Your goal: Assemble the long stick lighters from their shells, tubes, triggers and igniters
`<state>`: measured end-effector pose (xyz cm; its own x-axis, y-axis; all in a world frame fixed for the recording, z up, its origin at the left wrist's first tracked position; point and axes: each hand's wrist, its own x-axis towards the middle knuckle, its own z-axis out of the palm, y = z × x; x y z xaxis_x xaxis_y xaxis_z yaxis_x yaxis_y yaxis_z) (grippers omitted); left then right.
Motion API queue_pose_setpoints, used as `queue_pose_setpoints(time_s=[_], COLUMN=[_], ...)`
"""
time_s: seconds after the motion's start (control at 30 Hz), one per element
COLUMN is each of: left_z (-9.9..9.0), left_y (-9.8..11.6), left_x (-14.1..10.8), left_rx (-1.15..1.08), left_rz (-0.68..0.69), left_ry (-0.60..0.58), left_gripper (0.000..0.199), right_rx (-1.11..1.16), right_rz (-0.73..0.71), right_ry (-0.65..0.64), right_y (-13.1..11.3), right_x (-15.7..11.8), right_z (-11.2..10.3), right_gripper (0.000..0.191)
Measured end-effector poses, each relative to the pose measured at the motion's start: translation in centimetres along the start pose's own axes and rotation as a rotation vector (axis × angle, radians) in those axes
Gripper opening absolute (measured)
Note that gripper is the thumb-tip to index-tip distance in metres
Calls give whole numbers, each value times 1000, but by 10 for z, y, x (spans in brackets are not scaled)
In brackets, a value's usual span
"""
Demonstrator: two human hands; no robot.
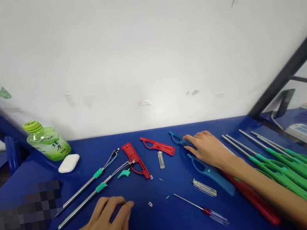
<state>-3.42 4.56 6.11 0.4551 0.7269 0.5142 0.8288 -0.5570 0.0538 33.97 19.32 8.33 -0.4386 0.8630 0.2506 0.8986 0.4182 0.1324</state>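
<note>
My right hand (208,149) reaches to the far side of the blue table, thumb and fingers closed on a blue lighter casing half (178,139). Under its wrist lies another blue casing half (211,174), and a red lighter (252,196) sits partly hidden by the forearm. My left hand (104,229) hovers or rests at the front left, fingers loosely bent and apart, holding nothing visible. Ahead of it are two metal lighter tubes (81,203) with wires and a teal trigger (124,173). Two red casing halves (134,160) (159,145) lie mid-table.
Several green lighters (294,169) lie at right. Clear fuel tanks (160,160) (204,187), a screwdriver (204,211) and tiny parts (150,204) lie centrally. A green-capped bottle (48,141) and white earbud case (69,163) stand at back left, before a white wall (142,53).
</note>
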Motion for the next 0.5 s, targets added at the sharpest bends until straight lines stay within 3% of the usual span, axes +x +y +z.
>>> queue_pose_setpoints(time_s=[0.1, 0.2, 0.33, 0.5], left_z=[-17, -23, -15, -2], left_y=[-5, -10, -22, -41], left_x=[17, 31, 46, 68], left_rx=[16, 74, 154, 239], left_rz=[4, 41, 40, 11], left_ry=[25, 37, -90, -219], left_gripper=[35, 36, 36, 34], right_rx=[17, 57, 94, 76], right_rz=[-20, -77, -172, -198], right_ry=[-35, -69, -124, -195], right_y=[-5, -21, -49, -69], right_x=[8, 16, 34, 54], right_z=[1, -7, -18, -15], right_gripper=[26, 27, 24, 26])
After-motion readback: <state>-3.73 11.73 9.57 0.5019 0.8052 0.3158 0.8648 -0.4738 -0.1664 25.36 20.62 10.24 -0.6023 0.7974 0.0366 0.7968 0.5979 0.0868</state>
